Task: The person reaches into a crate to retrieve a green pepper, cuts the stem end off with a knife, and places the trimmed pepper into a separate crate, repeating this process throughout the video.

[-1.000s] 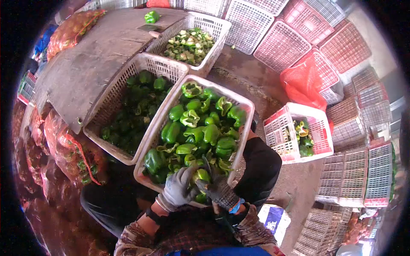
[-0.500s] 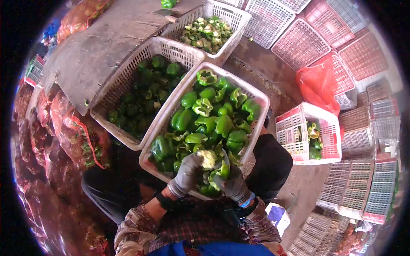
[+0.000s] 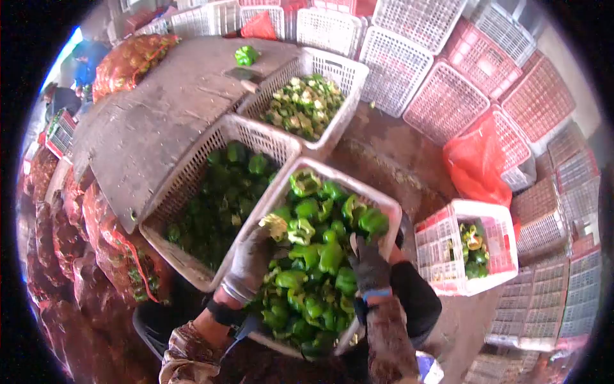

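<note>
My left hand (image 3: 251,259) grasps a pepper core (image 3: 274,225) over the near crate (image 3: 377,197) of peppers (image 3: 320,256). My right hand (image 3: 369,265) rests on the peppers; its grip cannot be determined.

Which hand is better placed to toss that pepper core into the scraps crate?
Left, probably. The left hand holds the pepper core on the side nearer the scraps crate; the right hand rests farther away at the pepper crate's right rim.

Your near crate (image 3: 384,203) lay heaped with peppers (image 3: 313,269); a second crate (image 3: 192,179) pressed against its left wall. Only the bare tabletop (image 3: 153,109) beyond offered open passage.
</note>
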